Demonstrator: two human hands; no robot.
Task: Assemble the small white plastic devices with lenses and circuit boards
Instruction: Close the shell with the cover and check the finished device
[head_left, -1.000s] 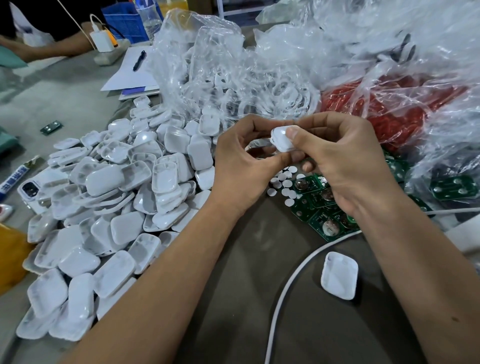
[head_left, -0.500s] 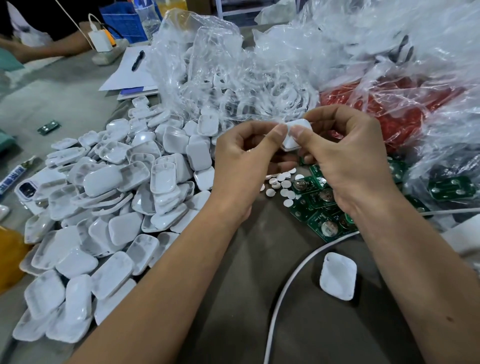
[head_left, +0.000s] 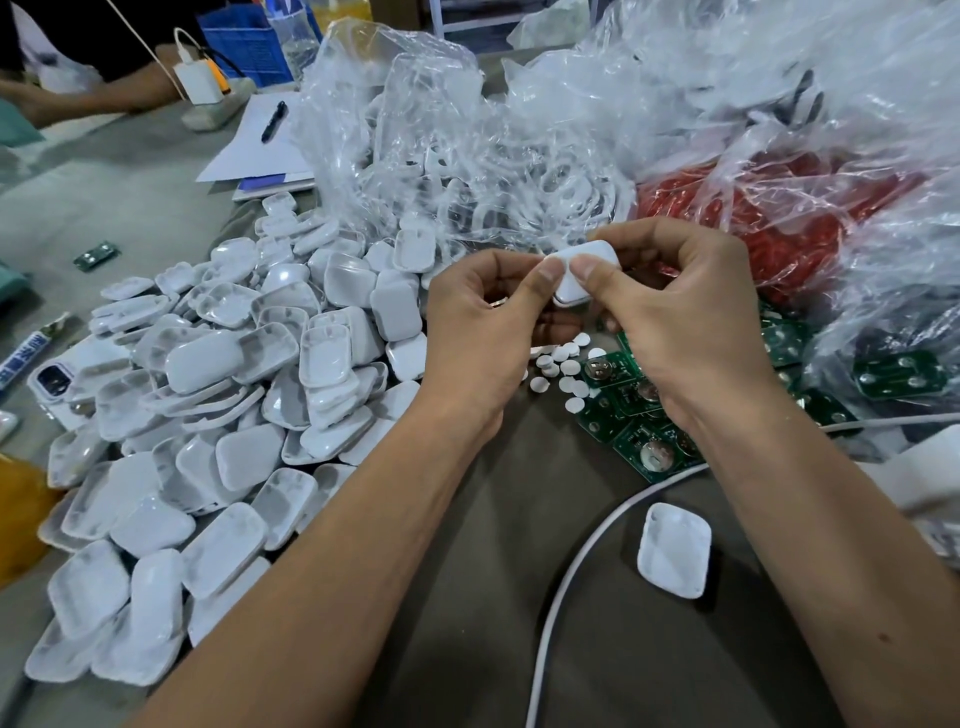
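Above the circuit boards (head_left: 631, 397) both hands — unmoved — still pinch the shell (head_left: 584, 270).

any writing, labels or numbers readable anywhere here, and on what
None can be read.
Blue and white tube at the left edge: white printing, too blurred to read.
Green circuit boards: markings too small to read.
White case held in both hands: no writing visible.

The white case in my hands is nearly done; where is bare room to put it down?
Bare cloth lies between your forearms, bordered by the cable, and around the lone shell. Crowded: shell pile left, boards and discs under your hands.
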